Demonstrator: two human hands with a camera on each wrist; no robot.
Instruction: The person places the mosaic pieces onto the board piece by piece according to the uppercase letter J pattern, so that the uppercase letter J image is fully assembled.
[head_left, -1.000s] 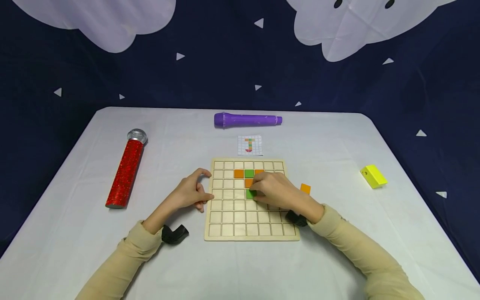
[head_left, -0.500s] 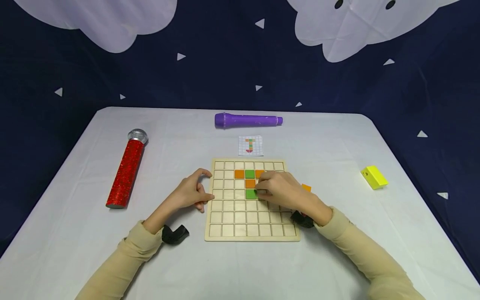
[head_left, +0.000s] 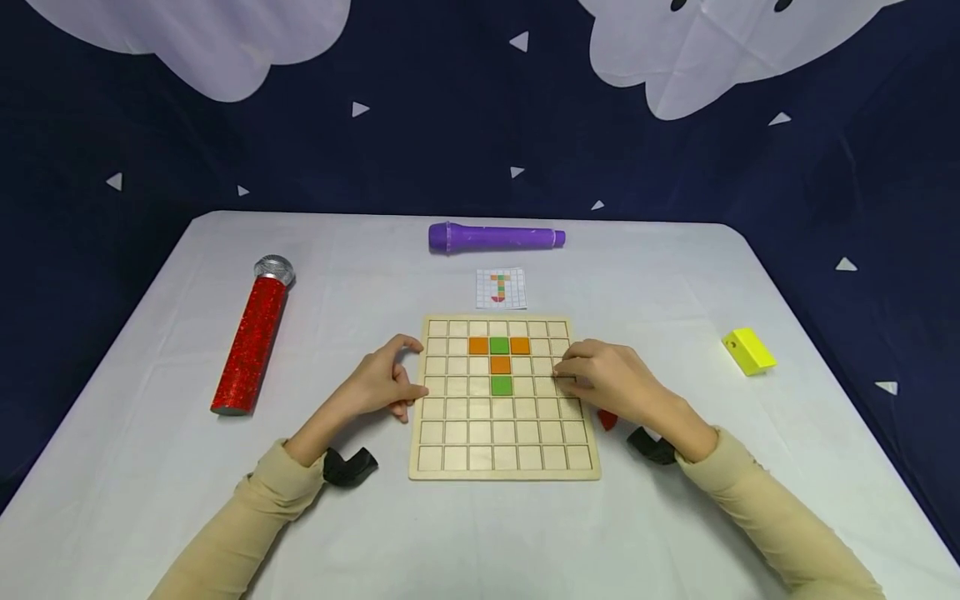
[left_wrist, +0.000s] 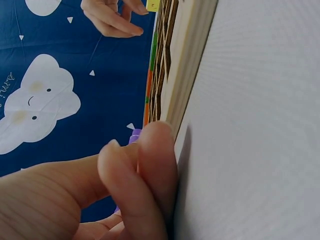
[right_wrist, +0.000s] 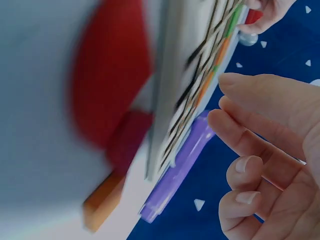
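Observation:
A wooden grid board (head_left: 459, 457) lies mid-table. Along its second row sit an orange tile (head_left: 478, 346), a green tile (head_left: 498, 345) and another orange one; below the green are an orange tile (head_left: 500, 365) and a green tile (head_left: 502, 386). My left hand (head_left: 378, 382) touches the board's left edge with thumb and index fingertip spread apart. My right hand (head_left: 618, 382) hovers over the right edge, nothing between thumb and fingers (right_wrist: 240, 135). Beneath it is a red piece (head_left: 607, 419). A loose orange tile (right_wrist: 102, 202) behind the red pieces (right_wrist: 112, 75) is hidden in the head view.
Behind the board lies a pattern card (head_left: 501, 288) with a J-shaped design, then a purple microphone (head_left: 495, 238). A glittery red microphone (head_left: 251, 346) lies left, a yellow block (head_left: 748, 352) right. Black wrist devices (head_left: 350, 468) sit at both wrists.
My right hand has moved right, off the green tile area to the board's right edge, uncovering the tiles. The loose orange tile is now hidden by it. My left hand has stayed put.

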